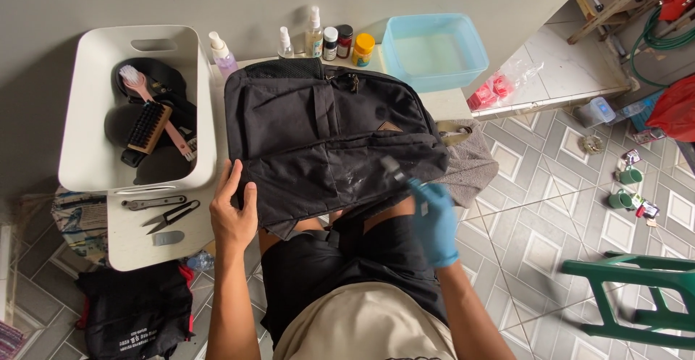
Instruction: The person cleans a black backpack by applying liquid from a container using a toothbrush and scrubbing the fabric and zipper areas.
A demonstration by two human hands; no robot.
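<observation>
Light: soft, even daylight, brighter toward upper right
Shadows: faint, beneath backpack (326, 135)
Blur: motion smear on gloved right hand (436, 222)
Edges: wide-angle bending

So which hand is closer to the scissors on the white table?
Left. The left hand rests on the backpack's edge beside the scissors; the gloved right hand is across the backpack.
</observation>
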